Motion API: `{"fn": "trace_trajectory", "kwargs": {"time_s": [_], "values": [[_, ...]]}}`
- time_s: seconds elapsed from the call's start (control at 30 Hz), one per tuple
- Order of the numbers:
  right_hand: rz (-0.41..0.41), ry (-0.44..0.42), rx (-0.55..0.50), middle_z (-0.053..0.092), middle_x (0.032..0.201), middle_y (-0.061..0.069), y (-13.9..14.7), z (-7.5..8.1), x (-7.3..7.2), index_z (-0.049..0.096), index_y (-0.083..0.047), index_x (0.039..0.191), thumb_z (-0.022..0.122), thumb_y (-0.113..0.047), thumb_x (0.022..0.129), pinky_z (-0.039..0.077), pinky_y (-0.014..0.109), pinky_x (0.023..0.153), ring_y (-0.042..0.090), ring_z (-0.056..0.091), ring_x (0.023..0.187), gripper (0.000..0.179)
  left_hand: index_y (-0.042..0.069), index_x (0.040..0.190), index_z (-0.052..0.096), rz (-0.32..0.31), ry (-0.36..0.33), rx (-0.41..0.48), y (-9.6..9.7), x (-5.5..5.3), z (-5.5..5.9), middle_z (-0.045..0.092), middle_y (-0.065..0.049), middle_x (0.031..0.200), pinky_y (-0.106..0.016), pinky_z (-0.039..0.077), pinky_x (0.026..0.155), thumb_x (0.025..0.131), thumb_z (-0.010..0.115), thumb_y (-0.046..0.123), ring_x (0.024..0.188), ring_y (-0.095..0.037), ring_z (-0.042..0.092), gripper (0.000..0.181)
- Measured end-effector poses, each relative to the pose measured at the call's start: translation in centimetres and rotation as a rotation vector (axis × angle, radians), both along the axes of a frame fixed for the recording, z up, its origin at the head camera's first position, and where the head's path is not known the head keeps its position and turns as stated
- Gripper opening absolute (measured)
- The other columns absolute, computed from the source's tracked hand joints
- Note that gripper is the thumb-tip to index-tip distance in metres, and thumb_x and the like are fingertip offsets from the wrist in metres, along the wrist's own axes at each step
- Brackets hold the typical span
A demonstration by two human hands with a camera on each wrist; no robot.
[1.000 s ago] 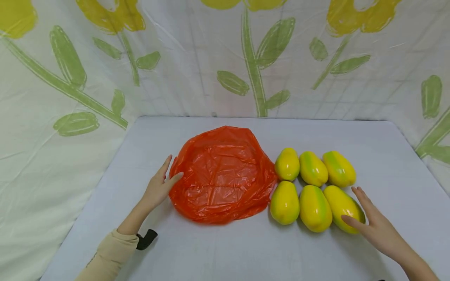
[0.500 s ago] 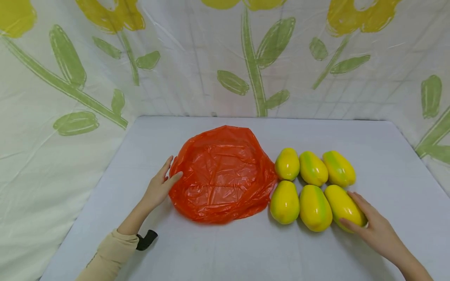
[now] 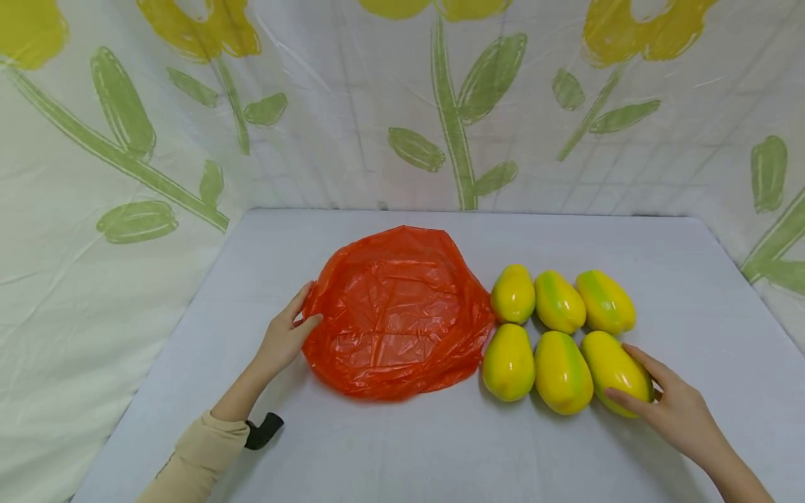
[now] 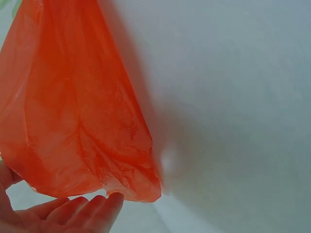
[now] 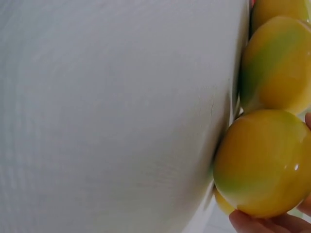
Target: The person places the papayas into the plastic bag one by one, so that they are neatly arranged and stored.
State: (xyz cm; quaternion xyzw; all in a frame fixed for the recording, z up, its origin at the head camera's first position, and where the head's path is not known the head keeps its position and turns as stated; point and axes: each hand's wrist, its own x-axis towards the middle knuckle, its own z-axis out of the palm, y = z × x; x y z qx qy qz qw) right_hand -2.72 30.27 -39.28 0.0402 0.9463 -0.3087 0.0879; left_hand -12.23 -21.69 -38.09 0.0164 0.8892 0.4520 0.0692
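Observation:
An orange-red plastic bag point(image 3: 396, 307) lies spread on the white table, its opening facing up. At its left rim is my left hand point(image 3: 284, 339), thumb and fingers apart; in the left wrist view its extended fingers point(image 4: 80, 213) meet the edge of the bag point(image 4: 77, 111). Several glossy yellow papayas with green streaks stand in two rows to the right of the bag. My right hand point(image 3: 676, 412) holds the front right papaya point(image 3: 613, 370) between thumb and fingers. That papaya point(image 5: 265, 162) still rests among the others, with fingertips around its lower side in the right wrist view.
The front left papaya point(image 3: 509, 363) and back left papaya point(image 3: 513, 293) sit close to the bag's right edge. A black curved object point(image 3: 264, 429) shows beside my left wrist. Behind the table point(image 3: 402, 461) hangs a white curtain point(image 3: 327, 140) with printed flowers.
My right hand has moved in from the right and closed around the front right papaya, which has shifted slightly. My left hand stays at the bag's left rim, its fingers nearly unmoved.

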Motion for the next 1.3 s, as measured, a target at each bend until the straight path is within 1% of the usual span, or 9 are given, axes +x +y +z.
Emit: {"fn": "trace_trajectory", "kwargs": {"time_s": [0.23,0.4,0.73,0.97,1.13,1.3], "values": [[-0.025,-0.014,0.0,0.029,0.142,0.043,0.0,0.3,0.1,0.026,0.005,0.149,0.066,-0.039,0.091,0.037,0.069,0.091,0.061,0.031,0.123,0.084,0.007,0.154,0.024,0.024,-0.018,0.01,0.0,0.0,0.0,0.028,-0.022,0.155,-0.057,0.039,0.101,0.1,0.046,0.013,0.137,-0.045,0.03,0.06],[-0.042,-0.039,0.005,0.027,0.144,0.041,0.0,0.8,0.1,0.023,0.005,0.15,0.064,-0.043,0.092,0.037,0.068,0.092,0.061,0.032,0.123,0.086,0.006,0.155,0.022,0.017,-0.025,0.014,0.0,0.1,-0.1,0.028,-0.022,0.155,-0.054,0.042,0.098,0.1,0.047,0.013,0.136,-0.045,0.032,0.061],[-0.056,-0.037,-0.002,0.025,0.145,0.041,0.2,1.8,-0.1,0.021,0.004,0.151,0.063,-0.044,0.092,0.037,0.068,0.092,0.062,0.03,0.123,0.087,0.006,0.155,0.022,0.021,-0.037,0.022,0.0,0.2,-0.1,0.027,-0.022,0.155,-0.053,0.043,0.098,0.1,0.048,0.013,0.135,-0.045,0.034,0.061],[-0.063,0.022,-0.007,0.028,0.143,0.041,0.2,2.8,-0.2,0.021,0.002,0.152,0.065,-0.041,0.092,0.038,0.069,0.089,0.062,0.033,0.122,0.086,0.006,0.155,0.021,0.012,-0.033,0.015,0.1,0.3,-0.1,0.028,-0.023,0.155,-0.053,0.043,0.098,0.1,0.049,0.013,0.134,-0.046,0.036,0.062],[-0.082,0.028,-0.01,0.026,0.144,0.042,-0.1,3.8,-0.4,0.019,0.001,0.153,0.064,-0.042,0.092,0.038,0.069,0.088,0.062,0.032,0.122,0.087,0.006,0.155,0.021,0.006,-0.023,0.013,0.1,0.3,-0.1,0.028,-0.024,0.154,-0.053,0.043,0.097,0.099,0.049,0.013,0.134,-0.046,0.036,0.063],[-0.09,0.048,-0.005,0.026,0.145,0.042,-0.3,4.7,-0.7,0.019,0.0,0.154,0.063,-0.041,0.093,0.042,0.067,0.085,0.064,0.035,0.119,0.086,0.006,0.154,0.022,0.008,-0.016,0.01,-0.1,0.4,-0.2,0.029,-0.024,0.154,-0.053,0.044,0.097,0.099,0.049,0.012,0.133,-0.046,0.037,0.062]]}}
